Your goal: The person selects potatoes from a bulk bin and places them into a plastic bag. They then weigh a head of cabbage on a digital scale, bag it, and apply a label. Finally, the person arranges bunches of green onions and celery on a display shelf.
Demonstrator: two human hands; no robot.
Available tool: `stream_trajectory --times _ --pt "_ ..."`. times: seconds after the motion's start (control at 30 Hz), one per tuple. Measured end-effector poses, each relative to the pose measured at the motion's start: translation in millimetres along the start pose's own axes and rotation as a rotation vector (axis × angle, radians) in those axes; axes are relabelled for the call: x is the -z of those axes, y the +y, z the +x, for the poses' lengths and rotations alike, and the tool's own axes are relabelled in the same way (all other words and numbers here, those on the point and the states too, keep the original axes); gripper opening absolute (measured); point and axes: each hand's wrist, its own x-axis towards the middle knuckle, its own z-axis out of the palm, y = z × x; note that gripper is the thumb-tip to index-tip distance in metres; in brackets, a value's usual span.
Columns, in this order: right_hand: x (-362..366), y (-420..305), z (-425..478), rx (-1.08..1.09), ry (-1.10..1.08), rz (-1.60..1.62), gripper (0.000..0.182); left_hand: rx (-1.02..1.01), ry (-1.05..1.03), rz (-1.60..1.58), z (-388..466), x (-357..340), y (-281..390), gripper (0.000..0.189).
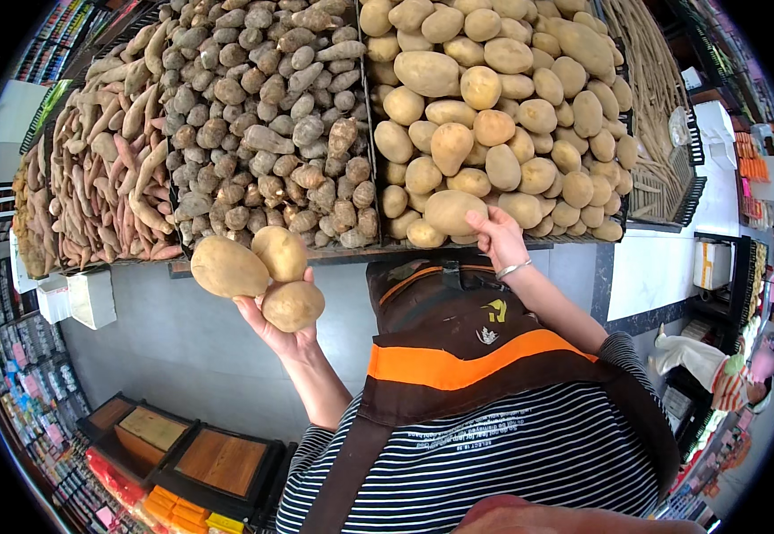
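Observation:
My left hand (285, 337) holds three potatoes bunched together over the grey floor. A large oval potato (230, 265) sits at its left, a rounder potato (280, 253) behind, and another potato (292, 306) nearest the palm. My right hand (501, 239), with a bracelet on its wrist, grips a big oval potato (455, 213) at the front edge of the potato bin (501, 241). Thumb and fingers close on that potato's right end. Behind it the bin is heaped with loose potatoes (451, 147). Whether the held potato still touches the heap, I cannot tell.
Left of the potatoes lie heaped taro corms (266, 137), then sweet potatoes (116, 157). Long thin roots (650, 80) fill a crate at right. White boxes (91, 298) stand at left, wood-topped stands (221, 460) behind me. A person (710, 370) is farther off at right.

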Motion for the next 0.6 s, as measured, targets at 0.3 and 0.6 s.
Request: stream_trajectory --times 0.3,0.6 --pt "6 10 8 -0.402 -0.057 0.502 0.035 0.025 -0.071 -0.017 4 6 2 0.074" --pt "-6 5 15 -0.424 -0.041 0.312 0.051 0.032 -0.076 -0.039 3 17 11 0.067"
